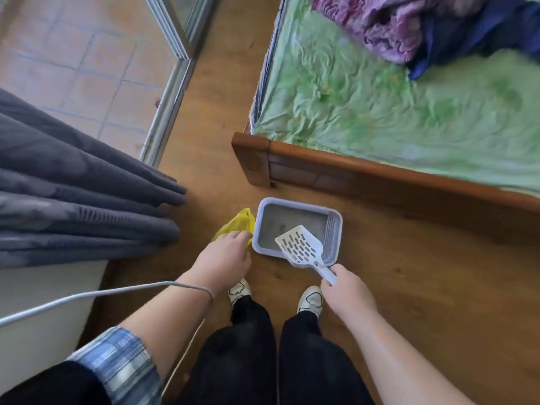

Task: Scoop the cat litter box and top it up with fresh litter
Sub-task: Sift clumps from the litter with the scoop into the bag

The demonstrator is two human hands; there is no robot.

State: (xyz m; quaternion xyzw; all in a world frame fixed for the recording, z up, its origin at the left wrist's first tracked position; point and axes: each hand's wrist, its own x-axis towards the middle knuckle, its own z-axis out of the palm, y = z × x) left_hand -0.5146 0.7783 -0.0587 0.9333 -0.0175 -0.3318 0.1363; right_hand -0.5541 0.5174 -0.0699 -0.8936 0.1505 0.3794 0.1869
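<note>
A pale lavender litter box (337, 222) sits on the wooden floor just in front of my feet, with grey litter (287, 229) inside. My right hand (346, 290) grips the handle of a white slotted scoop (301, 245), whose blade hangs over the box's near right corner. A yellow plastic bag (236, 225) lies on the floor against the box's left side. My left hand (223, 263) hovers over the bag's near end, fingers curled downward; whether it holds the bag is hidden.
A wooden bed frame (321, 162) with a green sheet (394, 112) stands behind and to the right of the box. Grey curtains (73, 194) hang at the left beside a sliding door track (169, 95). A white cable (102, 293) crosses my left wrist.
</note>
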